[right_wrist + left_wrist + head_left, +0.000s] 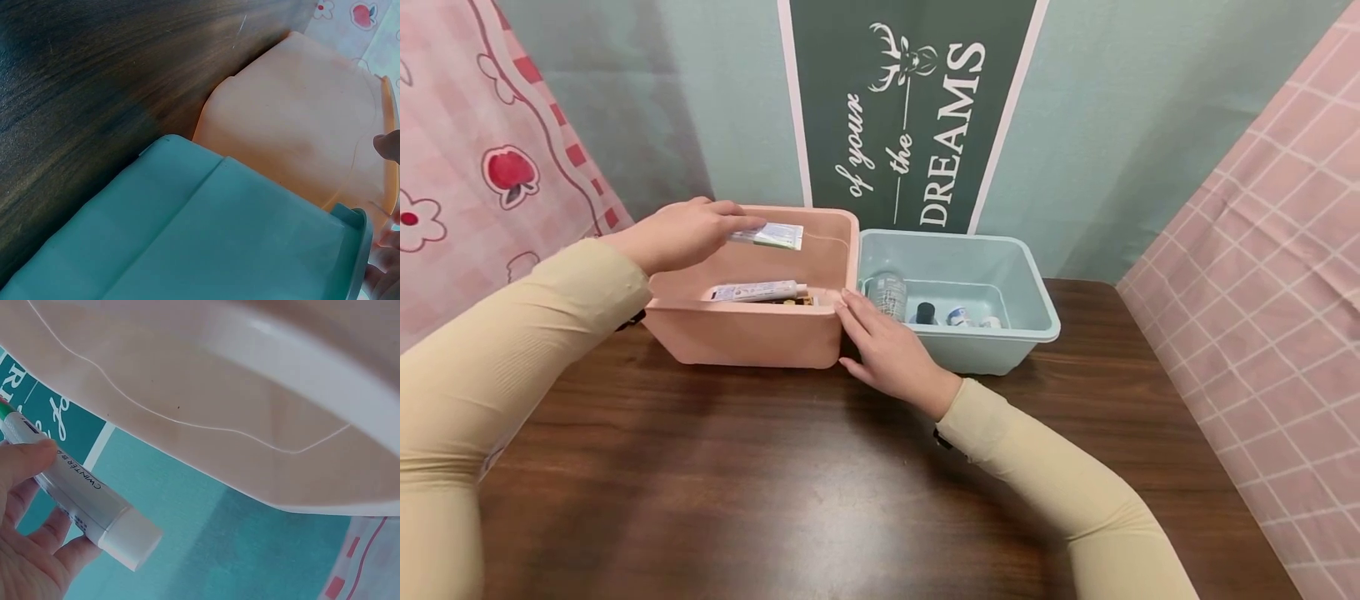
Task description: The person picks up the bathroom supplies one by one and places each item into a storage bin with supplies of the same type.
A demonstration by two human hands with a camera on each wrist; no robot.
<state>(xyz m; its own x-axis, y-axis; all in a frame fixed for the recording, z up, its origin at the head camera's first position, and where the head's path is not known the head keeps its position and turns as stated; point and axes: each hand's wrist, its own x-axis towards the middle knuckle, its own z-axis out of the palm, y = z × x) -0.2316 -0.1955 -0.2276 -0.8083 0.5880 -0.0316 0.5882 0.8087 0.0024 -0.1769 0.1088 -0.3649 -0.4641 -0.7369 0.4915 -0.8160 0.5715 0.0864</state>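
Observation:
My left hand (pixel 688 232) holds a white squeeze tube (pixel 784 237) over the pink bin (pixel 752 337). In the left wrist view, the tube (pixel 81 481) has a white cap, a green tail end and dark lettering, pinched between thumb and fingers. Another white tube (pixel 756 291) lies inside the pink bin, with small dark and yellow items (pixel 805 301) partly hidden by the front wall. My right hand (pixel 895 354) rests its extended fingers on the pink bin's front right corner, where the light blue bin (pixel 977 354) adjoins it.
Inside the light blue bin are a translucent container (pixel 889 293), a black-capped bottle (pixel 926 313) and small white-and-blue items (pixel 958 317). Both bins stand on a dark wooden table (pixel 820 483) near the back curtain (pixel 737 100). Pink cloth (pixel 1277 333) hangs at either side.

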